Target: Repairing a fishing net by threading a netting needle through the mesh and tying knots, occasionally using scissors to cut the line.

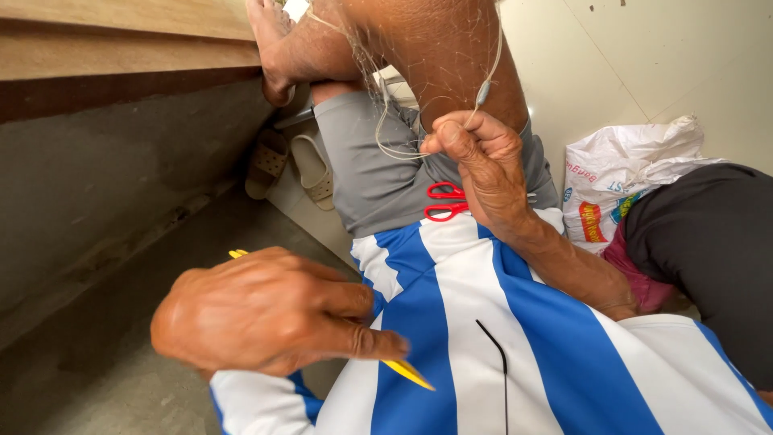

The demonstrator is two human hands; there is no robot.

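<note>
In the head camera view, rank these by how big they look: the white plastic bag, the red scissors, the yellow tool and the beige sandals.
1. White plastic bag.
2. Beige sandals, taken as a pair.
3. Unsure: red scissors and yellow tool. Both are partly hidden by the right hand and left hand, and the tool sits nearer the camera.

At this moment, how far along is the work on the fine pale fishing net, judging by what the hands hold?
Done: cannot be told; no finished stretch shows. In hand: the right hand pinches the fine pale fishing net and its line, draped over the raised knee; the left hand grips a yellow plastic netting needle, away from the mesh. Left: the needle is not yet in the net, and the red-handled scissors lie unused on the lap.
</note>
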